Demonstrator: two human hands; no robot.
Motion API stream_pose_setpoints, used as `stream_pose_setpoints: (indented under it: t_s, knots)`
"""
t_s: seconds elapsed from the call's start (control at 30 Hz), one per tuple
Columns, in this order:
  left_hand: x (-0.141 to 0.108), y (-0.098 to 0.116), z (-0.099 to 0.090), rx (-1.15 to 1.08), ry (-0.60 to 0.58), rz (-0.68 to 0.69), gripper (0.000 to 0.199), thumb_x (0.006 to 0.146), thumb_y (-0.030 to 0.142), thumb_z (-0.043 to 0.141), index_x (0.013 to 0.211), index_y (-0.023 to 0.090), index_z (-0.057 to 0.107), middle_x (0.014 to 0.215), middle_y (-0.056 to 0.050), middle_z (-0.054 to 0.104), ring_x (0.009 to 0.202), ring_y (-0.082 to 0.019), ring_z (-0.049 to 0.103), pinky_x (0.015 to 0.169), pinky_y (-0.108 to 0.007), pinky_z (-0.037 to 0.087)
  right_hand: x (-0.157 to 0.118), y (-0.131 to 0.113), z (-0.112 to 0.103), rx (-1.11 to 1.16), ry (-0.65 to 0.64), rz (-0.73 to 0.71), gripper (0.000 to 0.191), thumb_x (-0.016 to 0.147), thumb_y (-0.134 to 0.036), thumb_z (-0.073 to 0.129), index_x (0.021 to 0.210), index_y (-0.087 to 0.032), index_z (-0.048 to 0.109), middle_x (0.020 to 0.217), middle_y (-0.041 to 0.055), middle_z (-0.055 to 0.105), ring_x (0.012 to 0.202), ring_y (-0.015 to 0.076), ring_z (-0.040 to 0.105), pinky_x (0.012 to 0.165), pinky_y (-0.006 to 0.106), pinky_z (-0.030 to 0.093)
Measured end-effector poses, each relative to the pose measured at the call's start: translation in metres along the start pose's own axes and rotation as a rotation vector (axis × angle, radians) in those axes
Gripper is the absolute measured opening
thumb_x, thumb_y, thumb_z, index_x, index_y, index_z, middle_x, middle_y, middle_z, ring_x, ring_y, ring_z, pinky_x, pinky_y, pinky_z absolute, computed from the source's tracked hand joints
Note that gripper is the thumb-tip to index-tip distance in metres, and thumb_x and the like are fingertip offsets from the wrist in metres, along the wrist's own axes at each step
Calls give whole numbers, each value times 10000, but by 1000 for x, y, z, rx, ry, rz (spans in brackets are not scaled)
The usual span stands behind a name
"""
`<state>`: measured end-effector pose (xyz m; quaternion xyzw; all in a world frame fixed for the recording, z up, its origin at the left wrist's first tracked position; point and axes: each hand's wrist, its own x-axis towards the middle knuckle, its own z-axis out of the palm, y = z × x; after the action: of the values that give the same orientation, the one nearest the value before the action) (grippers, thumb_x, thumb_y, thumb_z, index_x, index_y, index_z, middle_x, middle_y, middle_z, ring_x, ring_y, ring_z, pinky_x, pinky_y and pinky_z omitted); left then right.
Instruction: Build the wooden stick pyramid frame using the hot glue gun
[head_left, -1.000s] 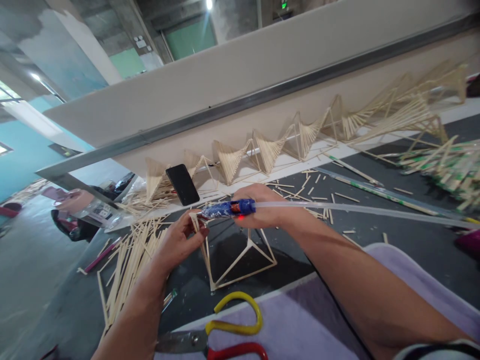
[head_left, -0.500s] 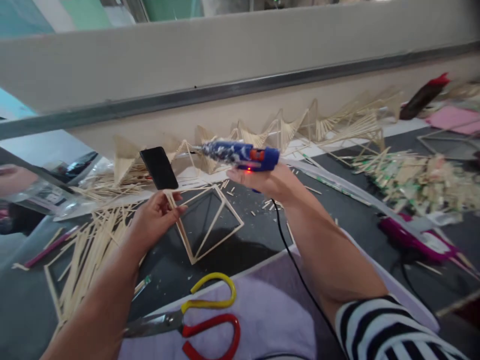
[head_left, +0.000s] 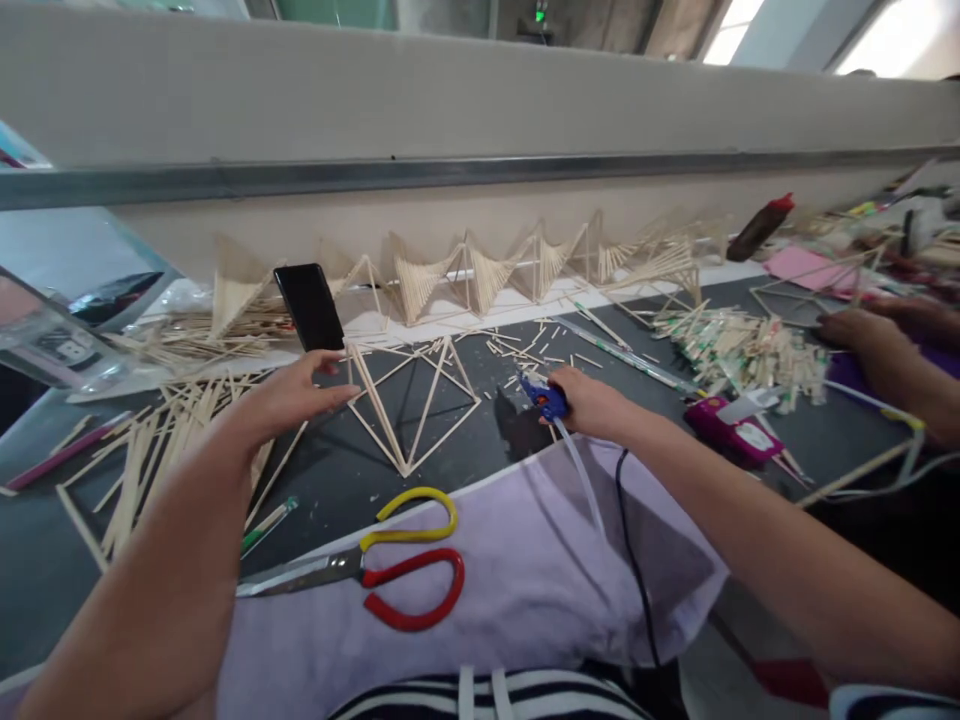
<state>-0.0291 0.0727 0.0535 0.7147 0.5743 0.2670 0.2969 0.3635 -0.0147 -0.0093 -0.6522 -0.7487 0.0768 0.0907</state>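
Observation:
My right hand (head_left: 589, 400) is closed round a blue glue gun (head_left: 545, 397), held low over the dark tabletop, with a clear glue stick out of its back end. My left hand (head_left: 304, 390) is open, thumb and fingers apart, at the left side of a frame of thin wooden sticks (head_left: 424, 430). The frame stands on the table; whether my fingertips brush it I cannot tell. A black phone (head_left: 309, 305) leans upright just behind my left hand. Scissors (head_left: 349, 567) with one yellow and one red handle lie on lilac cloth (head_left: 517, 590) nearest me.
Twisted stick models (head_left: 487, 275) line the wall. Loose sticks (head_left: 161, 470) lie at left, short offcuts (head_left: 529, 345) in the middle. A heap of stick pieces (head_left: 765, 350) and a magenta device (head_left: 739, 430) are at right. Another person's hand (head_left: 862, 345) is at far right.
The glue gun has come down and right from above the frame to near the tabletop. My left hand has opened and released the frame. The view has shifted rightward.

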Motion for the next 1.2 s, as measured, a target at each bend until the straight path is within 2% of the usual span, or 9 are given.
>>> stream_pose_setpoints:
  t_s: [0.1,0.33,0.63,0.8,0.87,0.93,1.03,1.13,1.2]
  knots:
    - [-5,5,-13,95,-149,-42,738,664,574,610,1250,157,446,1197,-126,534,632,-119,541,515,-240,451,-3,10,9,4,9,34,411,651,-389,704,956,-173,532,1013,116,551,903,235,544,707,294,413]
    - [-11,11,-35,155,-133,-58,638,690,568,592,1218,230,473,1173,-60,547,679,-134,576,546,-245,444,14,12,8,41,-2,7,503,602,-325,733,1021,-145,522,1073,111,529,917,210,527,770,287,408]
    - [-16,-1,-67,190,-108,-15,622,634,629,596,1119,242,550,977,-16,619,719,-165,575,622,-275,436,44,2,8,30,-63,-94,460,585,-220,702,1011,-143,547,1056,104,539,953,208,517,805,283,413]
    - [-24,-24,-101,393,-198,104,381,693,523,555,849,184,630,786,-19,636,735,-167,570,665,-273,439,49,6,14,97,-3,-157,388,621,-157,652,1002,-140,582,1002,149,566,953,257,534,837,342,410]
    - [-27,-33,-116,455,-188,16,305,688,468,544,745,177,616,684,-20,620,658,-160,561,594,-254,433,52,11,15,145,35,-194,381,619,-149,653,996,-144,600,1004,170,569,991,283,530,852,358,408]
    - [-28,-38,-122,469,-203,-128,244,667,409,541,699,173,597,626,-20,604,606,-157,557,526,-237,423,54,14,14,175,66,-229,398,609,-201,680,997,-149,606,1053,188,562,1036,309,510,880,384,397]
    - [-20,-39,-106,459,-318,-279,192,657,342,517,696,168,588,621,-22,607,601,-154,577,510,-225,439,55,7,7,221,188,-195,332,676,-282,619,988,-170,610,1020,146,594,921,264,564,833,379,424]
    - [-7,-40,-69,508,-431,-317,149,626,293,536,657,161,598,612,-34,625,555,-155,584,518,-246,458,54,-13,-8,264,269,-53,204,727,-316,551,854,-181,636,818,70,641,711,196,584,686,328,446]
    - [1,-44,-44,553,-478,-348,115,580,262,576,557,149,585,513,-46,598,491,-170,571,506,-275,463,54,-32,-22,314,268,5,182,744,-328,539,769,-181,644,683,34,636,623,163,566,604,280,429]
